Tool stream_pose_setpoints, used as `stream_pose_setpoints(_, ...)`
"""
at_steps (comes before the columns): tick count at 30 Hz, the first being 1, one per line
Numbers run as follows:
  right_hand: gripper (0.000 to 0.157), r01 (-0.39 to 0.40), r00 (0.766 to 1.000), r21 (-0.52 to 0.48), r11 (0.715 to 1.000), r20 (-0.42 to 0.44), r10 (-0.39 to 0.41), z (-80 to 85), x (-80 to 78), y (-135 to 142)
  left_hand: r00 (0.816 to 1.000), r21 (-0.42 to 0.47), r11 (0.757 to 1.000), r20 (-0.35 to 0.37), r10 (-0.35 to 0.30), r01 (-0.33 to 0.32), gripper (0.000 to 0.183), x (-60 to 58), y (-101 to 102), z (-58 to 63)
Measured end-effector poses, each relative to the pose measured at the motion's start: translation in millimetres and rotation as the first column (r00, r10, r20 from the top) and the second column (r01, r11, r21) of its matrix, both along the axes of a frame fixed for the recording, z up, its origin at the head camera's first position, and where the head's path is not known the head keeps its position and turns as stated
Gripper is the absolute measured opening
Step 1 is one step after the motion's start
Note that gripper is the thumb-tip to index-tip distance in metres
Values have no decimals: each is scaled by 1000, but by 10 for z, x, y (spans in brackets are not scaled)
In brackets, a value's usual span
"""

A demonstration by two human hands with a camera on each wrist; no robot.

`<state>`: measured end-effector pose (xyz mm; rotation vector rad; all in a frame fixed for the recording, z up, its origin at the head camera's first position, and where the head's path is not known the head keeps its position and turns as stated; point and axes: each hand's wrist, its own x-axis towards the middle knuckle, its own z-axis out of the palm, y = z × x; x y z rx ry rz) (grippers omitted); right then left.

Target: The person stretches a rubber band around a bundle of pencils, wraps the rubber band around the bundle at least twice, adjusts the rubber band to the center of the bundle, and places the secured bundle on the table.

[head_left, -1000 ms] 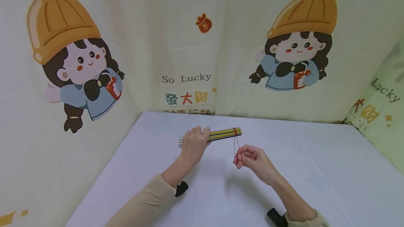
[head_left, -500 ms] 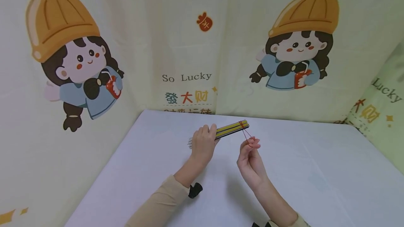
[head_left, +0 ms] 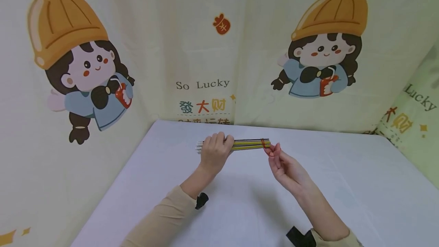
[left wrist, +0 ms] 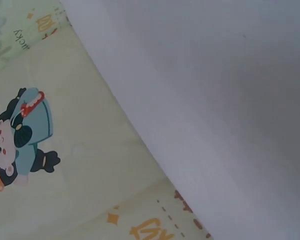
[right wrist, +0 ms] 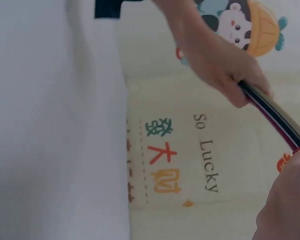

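Observation:
A bundle of yellow-and-black striped pencils (head_left: 248,145) lies nearly level above the table in the head view. My left hand (head_left: 213,154) grips it around its left part, and pale ends stick out beyond the fingers. Near the right end, a thin red rubber band (head_left: 263,143) is wound around the pencils. Fingers of my right hand (head_left: 289,170) hold a loop of that band, close against the bundle's end. The right wrist view shows the pencils (right wrist: 272,112) running from the left hand (right wrist: 220,60) to the right hand (right wrist: 287,200). Neither hand appears in the left wrist view.
A white table (head_left: 226,209) spreads below both hands. Behind it hangs a pale curtain (head_left: 260,109) printed with cartoon figures and lettering, and more of it covers the sides. A black wrist camera mount (head_left: 302,236) sits by the right sleeve.
The stretched band loop has shortened as my right hand rose and came against the bundle's end. The bundle tilted up to the right half a second ago and is now nearly level again.

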<state>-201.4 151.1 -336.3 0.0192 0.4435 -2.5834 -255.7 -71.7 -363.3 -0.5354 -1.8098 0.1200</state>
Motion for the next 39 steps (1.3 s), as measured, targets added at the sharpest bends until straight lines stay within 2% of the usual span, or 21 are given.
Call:
stream_pose_setpoints(2,26,-15,999,117,993,-44,20,13,-14,53,999,-36,999,-36,-18,17,29,-15,-34,6)
stream_pose_setpoints(6,26,-17,997,289,957,-63,37,48,-27,119,993,-108,993,-106,-50,39,14,-46,-85,22)
stream_pose_setpoints(12,26,-20,993,496,868,-93,76,108,-7,151,986,-218,974,-140,-89,57,16,-69,-137,44)
stream_pose_setpoints(18,24,-4,992,626,780,-97,82,144,1,148,985,-327,943,-133,-114,65,12,-76,-148,47)
stream_pose_setpoints(20,23,5,992,665,747,-96,79,141,-5,135,982,-342,936,-136,-130,77,15,-71,-141,47)
stream_pose_setpoints(24,20,24,991,745,667,-106,83,115,-25,118,976,-351,932,-154,-152,90,24,18,-122,105)
stream_pose_setpoints(28,12,24,988,838,545,-105,117,84,-42,60,975,-370,925,-159,-157,89,27,111,-101,153)
stream_pose_setpoints(31,33,25,981,893,449,-108,159,74,-43,3,977,-383,920,-155,-149,80,28,125,-82,147)
stream_pose_setpoints(32,39,23,978,902,431,-109,177,75,-44,-6,978,-387,919,-153,-145,76,28,125,-77,143)
stream_pose_setpoints(33,41,21,976,906,424,-111,187,81,-45,-9,979,-386,920,-149,-139,72,28,124,-74,137)
stream_pose_setpoints(35,38,12,974,896,444,-111,197,99,-49,0,983,-382,922,-134,-128,68,28,123,-77,123)
stream_pose_setpoints(37,32,-14,975,870,493,-97,199,124,-51,19,987,-374,925,-110,-113,64,28,127,-86,106)
stream_pose_setpoints(39,30,-32,978,831,555,-88,187,147,-48,34,992,-359,931,-76,-96,63,29,125,-96,83)
